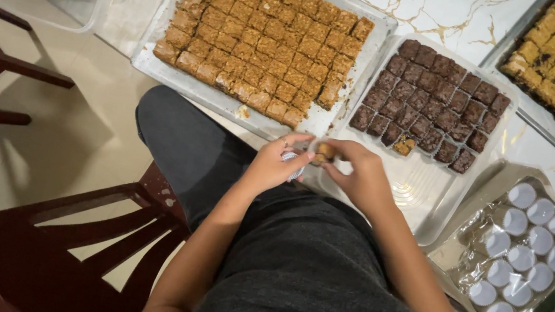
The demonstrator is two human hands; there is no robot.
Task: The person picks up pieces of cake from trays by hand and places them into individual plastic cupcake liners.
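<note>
Both hands, left hand (274,165) and right hand (362,177), pinch one small golden-brown sweet square (325,152) at centre frame; squeezing too hard could crumble it.

Glossy marble-look tabletop (456,13); clear plastic trays (427,194); dark wooden chair (55,247); cups (535,241) perhaps paper.

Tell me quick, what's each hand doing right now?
Left hand: closed around a small white paper cup.
Right hand: fingers pinched on a small golden-brown square sweet, right at the cup.
</note>
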